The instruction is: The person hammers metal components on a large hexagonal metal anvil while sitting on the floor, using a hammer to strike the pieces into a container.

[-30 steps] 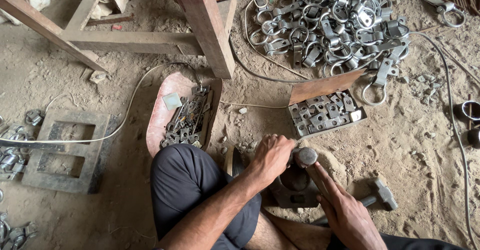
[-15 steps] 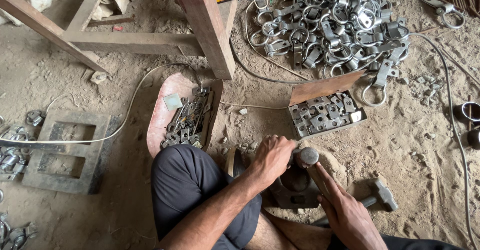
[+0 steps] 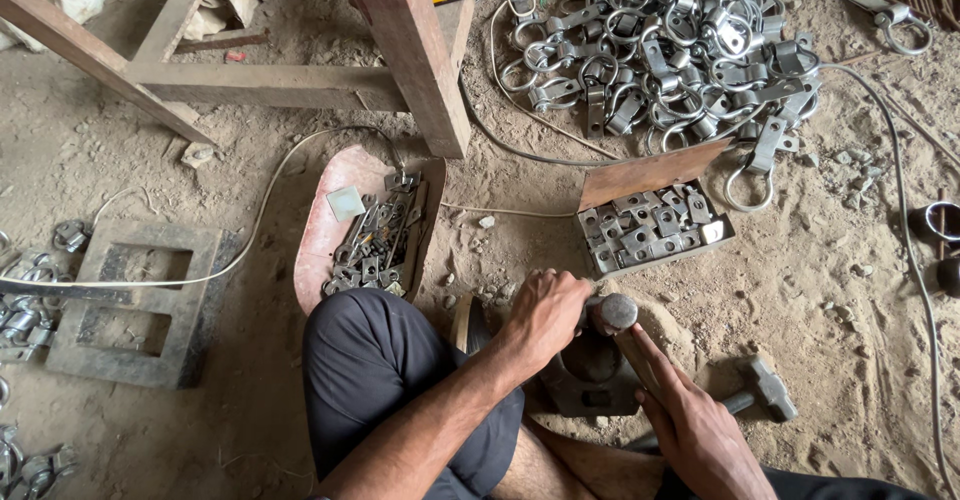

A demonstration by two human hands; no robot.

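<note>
Scanning left to right: concrete block (image 3: 135,300) with two openings at far left, a thin cable (image 3: 250,240) running over it; next a pink tray (image 3: 330,235) of small metal parts, just beyond the dark-trousered knee (image 3: 385,380).

Left hand (image 3: 545,315) sits at centre, fingers curled shut around something small pressed on the dark metal block (image 3: 590,380); the piece itself is hidden under the fingers, kind cannot be told.

Hammer (image 3: 625,335) lies immediately right of that hand; rounded grey steel head touching or just above the left fingertips, wooden handle running down and to the right, long axis diagonal, into the right hand (image 3: 700,435); right fingers wrapped closed on the handle, low on its length. Left hand is the nearer one to the work piece; hammer head is directly beside it, over the block.

Further right: second hammer (image 3: 765,388) lying on the dirt, apart from both hands; open cardboard box (image 3: 650,222) of flat silvery brackets beyond the block; large heap of clamps (image 3: 670,45) at upper right, well apart.
</note>
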